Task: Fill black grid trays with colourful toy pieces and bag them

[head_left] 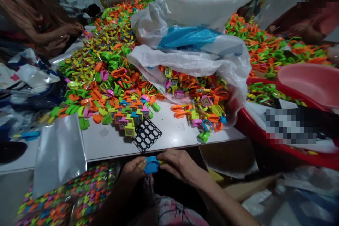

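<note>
Just in front of the table edge, my left hand (134, 168) pinches a blue plastic toy watch (152, 165) by its left side. My right hand (178, 161) is closed at the other side of the watch, its fingers around a small yellow piece (160, 162) that touches the blue plastic. Beyond my hands lies a black plastic grid (148, 136) on the white table (106, 146). Several toy watches with square faces, among them a yellow one (129, 130), stand in rows at the grid's far left part.
Loose orange, green and yellow toy watches (119, 74) heap across the table. A white plastic sack (185, 60) spills more. At right are a red basin (243, 122) and a pink basin (312, 81). A clear bag (60, 152) overhangs the edge. Two other people sit across the table.
</note>
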